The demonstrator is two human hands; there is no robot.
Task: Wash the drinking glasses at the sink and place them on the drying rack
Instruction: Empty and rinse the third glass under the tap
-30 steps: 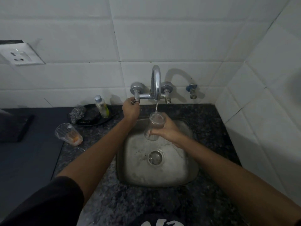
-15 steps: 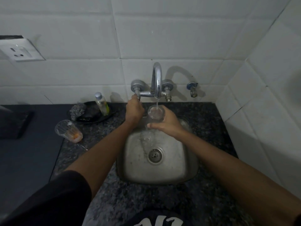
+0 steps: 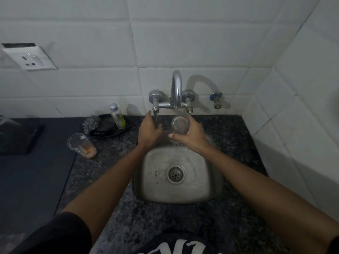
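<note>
My right hand (image 3: 191, 136) grips a clear drinking glass (image 3: 180, 124) upright under the chrome tap spout (image 3: 176, 87), above the back of the steel sink (image 3: 159, 193). My left hand (image 3: 149, 130) is closed around the tap's left handle (image 3: 156, 114). A second glass (image 3: 82, 145) with orange residue at its bottom lies tilted on the dark stone counter (image 3: 113, 154), left of the sink. No drying rack is in view.
A black dish (image 3: 106, 132) behind the dirty glass holds a steel scrubber (image 3: 91, 123) and a small clear bottle (image 3: 118, 116). A dark mat (image 3: 27, 180) covers the counter's left part. A wall socket (image 3: 29, 57) is at upper left; tiled walls close in behind and to the right.
My right hand has raised the glass closer to the spout. My left hand stays on the left tap handle, and the water stream seen earlier no longer shows.
</note>
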